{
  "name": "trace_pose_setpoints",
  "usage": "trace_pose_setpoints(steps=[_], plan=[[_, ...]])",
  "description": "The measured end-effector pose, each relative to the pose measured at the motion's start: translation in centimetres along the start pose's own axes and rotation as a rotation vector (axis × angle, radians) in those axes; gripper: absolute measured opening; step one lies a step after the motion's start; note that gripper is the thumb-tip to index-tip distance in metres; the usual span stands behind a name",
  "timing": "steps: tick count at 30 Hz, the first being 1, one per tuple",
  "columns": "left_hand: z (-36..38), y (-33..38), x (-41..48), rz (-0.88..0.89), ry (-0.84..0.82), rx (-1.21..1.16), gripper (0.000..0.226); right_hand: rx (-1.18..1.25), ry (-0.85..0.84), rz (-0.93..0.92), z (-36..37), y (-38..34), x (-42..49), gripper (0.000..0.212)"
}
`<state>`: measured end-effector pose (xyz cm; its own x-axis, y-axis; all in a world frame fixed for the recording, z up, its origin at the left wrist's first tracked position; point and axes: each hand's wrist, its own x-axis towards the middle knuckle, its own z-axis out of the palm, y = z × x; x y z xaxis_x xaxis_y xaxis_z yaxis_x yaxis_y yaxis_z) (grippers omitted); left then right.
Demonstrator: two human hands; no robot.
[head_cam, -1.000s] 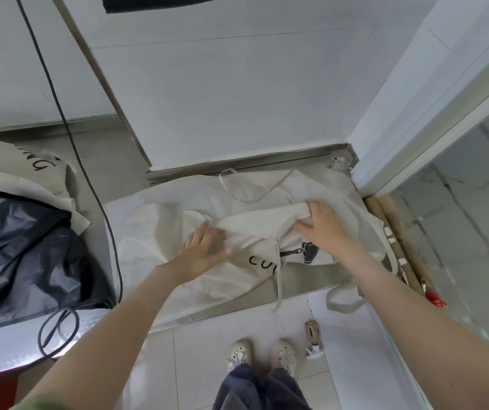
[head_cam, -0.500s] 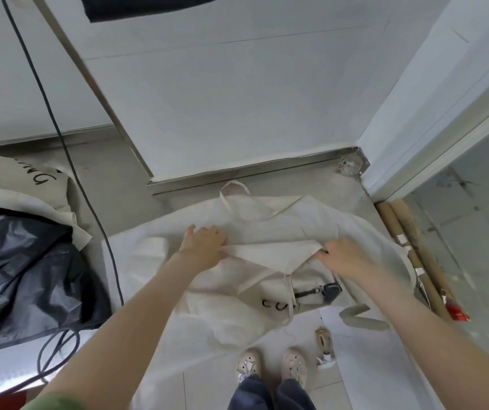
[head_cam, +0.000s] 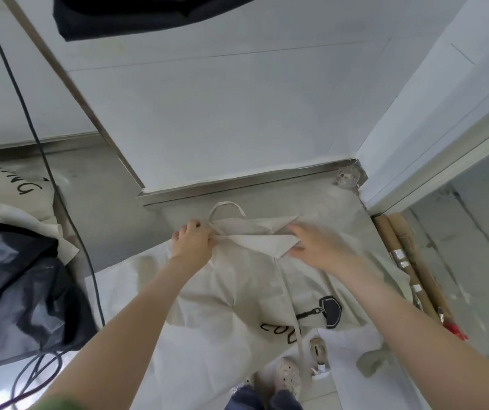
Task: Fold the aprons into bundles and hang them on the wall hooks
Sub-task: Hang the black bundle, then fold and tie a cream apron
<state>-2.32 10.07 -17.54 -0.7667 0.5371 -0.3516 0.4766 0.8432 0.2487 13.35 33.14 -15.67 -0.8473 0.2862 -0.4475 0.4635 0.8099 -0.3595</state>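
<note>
A cream apron (head_cam: 237, 297) with black print lies spread on a steel counter (head_cam: 113, 202), its lower part hanging over the front edge. Its neck loop (head_cam: 227, 207) points toward the wall. My left hand (head_cam: 191, 244) grips the cloth at the top left, beside the loop. My right hand (head_cam: 320, 250) lies blurred on the top right, fingers stretched over a folded triangular flap (head_cam: 267, 241). A long tie strap (head_cam: 292, 309) hangs down over the print.
A black apron (head_cam: 137, 16) hangs on the white wall above. On the left of the counter lie a dark plastic bag (head_cam: 15, 294), another cream apron (head_cam: 9, 187) and a black cable (head_cam: 45, 161). Taped cardboard rolls (head_cam: 409, 261) stand to the right. My shoes (head_cam: 287, 377) show below.
Both hands have moved toward the wall, carrying the apron's folded edge up to the neck loop. The apron's lower part now hangs further over the counter's edge.
</note>
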Motion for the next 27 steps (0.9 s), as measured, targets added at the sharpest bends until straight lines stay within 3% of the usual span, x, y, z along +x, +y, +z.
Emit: trace_pose_setpoints(steps=[2, 5, 9, 13, 17, 20, 23, 27], plan=[[0.2, -0.1, 0.3, -0.014, 0.012, -0.016, 0.029, -0.091, -0.116, -0.083, 1.0, -0.8, 0.4, 0.064], [0.2, 0.2, 0.9, -0.02, 0.011, 0.019, 0.032, -0.261, -0.07, -0.155, 1.9, -1.7, 0.9, 0.066], [0.0, 0.6, 1.5, 0.017, -0.119, -0.073, 0.031, -0.253, 0.011, -0.203, 1.3, -2.7, 1.8, 0.059], [-0.7, 0.7, 1.6, 0.11, -0.259, -0.231, 0.025, -0.006, 0.139, -0.129, 0.1, -3.1, 4.1, 0.05], [-1.5, 1.1, 1.3, 0.162, -0.261, -0.162, 0.011, 0.264, 0.355, 0.05, -1.8, -2.5, 5.7, 0.018], [-1.7, 1.1, 1.6, 0.1, -0.226, -0.083, 0.011, 0.302, 0.157, 0.064, -2.2, -2.5, 4.7, 0.016], [-1.5, 1.4, 1.9, 0.052, -0.202, -0.032, 0.017, 0.132, -0.063, 0.073, -1.8, -1.8, 3.4, 0.019], [-0.9, 1.5, 1.8, 0.073, -0.188, -0.119, 0.01, 0.011, 0.022, 0.011, -1.3, -1.0, 2.9, 0.031]])
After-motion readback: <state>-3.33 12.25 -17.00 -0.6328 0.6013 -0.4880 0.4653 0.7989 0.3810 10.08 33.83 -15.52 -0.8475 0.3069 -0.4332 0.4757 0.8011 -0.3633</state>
